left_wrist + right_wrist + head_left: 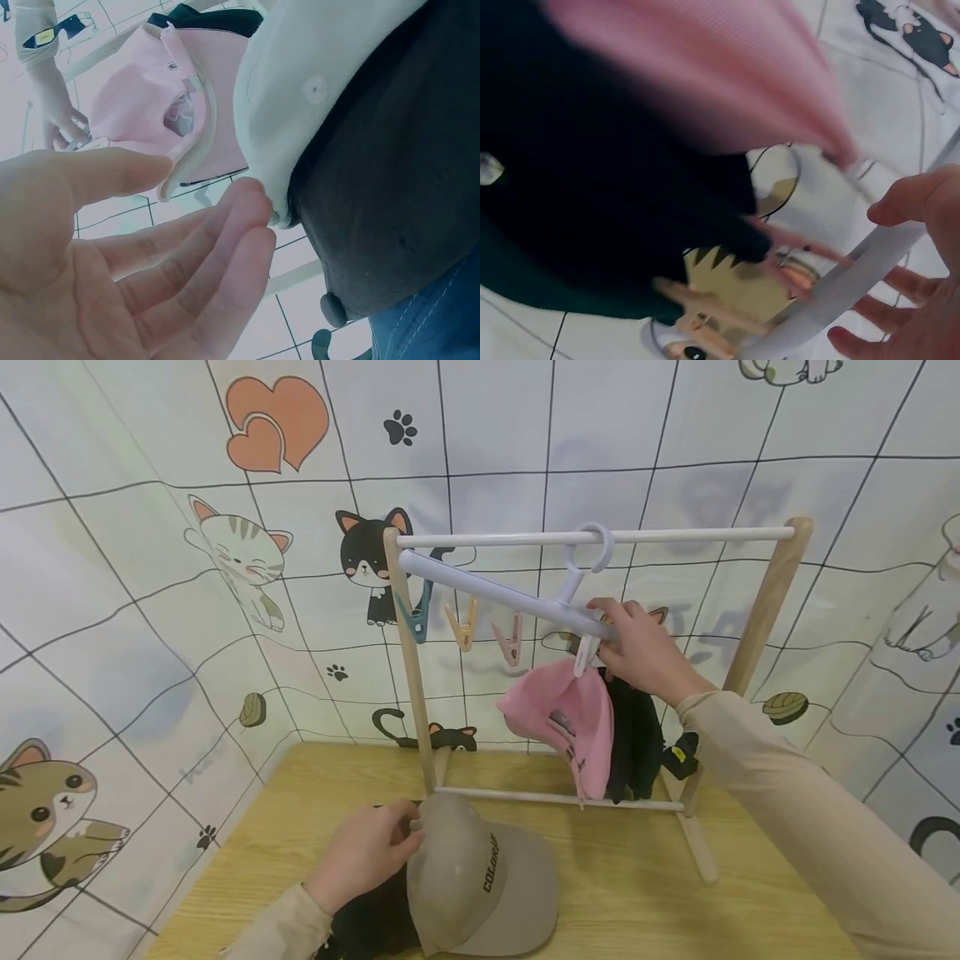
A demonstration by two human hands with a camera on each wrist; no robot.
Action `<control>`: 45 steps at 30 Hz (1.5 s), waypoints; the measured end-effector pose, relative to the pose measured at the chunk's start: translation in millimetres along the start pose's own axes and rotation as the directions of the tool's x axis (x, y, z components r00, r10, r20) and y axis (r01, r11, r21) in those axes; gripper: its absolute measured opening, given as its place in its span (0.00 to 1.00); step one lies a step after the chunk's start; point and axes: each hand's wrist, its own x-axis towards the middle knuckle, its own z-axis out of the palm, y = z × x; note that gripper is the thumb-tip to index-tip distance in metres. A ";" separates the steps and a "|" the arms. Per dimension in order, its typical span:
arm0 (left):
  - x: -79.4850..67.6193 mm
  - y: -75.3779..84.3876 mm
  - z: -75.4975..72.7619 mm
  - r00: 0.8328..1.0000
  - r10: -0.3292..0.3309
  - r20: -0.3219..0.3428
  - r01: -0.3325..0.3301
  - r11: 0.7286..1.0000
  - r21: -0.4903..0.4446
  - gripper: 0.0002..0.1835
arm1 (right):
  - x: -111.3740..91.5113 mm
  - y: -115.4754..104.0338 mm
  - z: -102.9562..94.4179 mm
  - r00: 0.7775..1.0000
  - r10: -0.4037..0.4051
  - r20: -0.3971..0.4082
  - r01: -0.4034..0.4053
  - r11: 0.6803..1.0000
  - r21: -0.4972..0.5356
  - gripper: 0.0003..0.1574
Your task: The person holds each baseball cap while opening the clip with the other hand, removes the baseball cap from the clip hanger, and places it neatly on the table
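My right hand (645, 647) pinches the right part of a white clothes hanger (487, 583), thumb on one side of the bar and fingers on the other. The hanger hooks over a rack's rail and tilts down to the right. A white clothespin (587, 655) beside the fingers holds a pink cap (558, 702). Behind it hangs a black cap (633, 735); a dark green cap (577, 289) shows in the right wrist view. My left hand (367, 852) is beside a beige cap (457, 877) on the table, fingers loosely bent, nothing between them in the left wrist view.
The wooden rack (765, 610) with its white rail (697, 535) stands at the table's (630, 877) back. Blue (420, 614), yellow (464, 625) and pink (511, 641) clothespins hang below the hanger's left arm. Under the beige cap lie a black cap (397, 172) and a blue cap (427, 322).
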 end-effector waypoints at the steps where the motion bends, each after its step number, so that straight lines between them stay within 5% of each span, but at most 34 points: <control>1: 0.3 0.0 0.3 1.000 0.007 -0.001 -0.007 1.000 -0.002 0.08 | -0.4 2.7 1.2 1.000 -0.007 0.015 0.007 1.000 -0.007 0.34; 10: 0.7 0.2 1.4 0.999 0.034 -0.014 -0.034 0.999 -0.017 0.07 | -1.5 13.2 9.6 0.984 -0.173 -0.031 0.167 0.977 -0.135 0.40; 21: -1.5 2.7 1.5 1.000 -0.022 0.021 0.022 0.999 -0.029 0.06 | -2.5 14.5 15.3 0.942 -0.321 -0.097 0.290 0.926 -0.242 0.53; 31: -0.3 3.0 2.4 1.000 -0.007 0.015 0.007 1.000 -0.019 0.06 | 0.4 3.5 15.6 0.854 -0.469 -0.225 0.425 0.878 -0.219 0.38; 45: 1.2 7.3 2.4 0.999 -0.017 0.034 0.017 1.000 -0.007 0.07 | 6.6 0.6 20.2 0.851 -0.453 -0.264 0.383 0.881 -0.278 0.30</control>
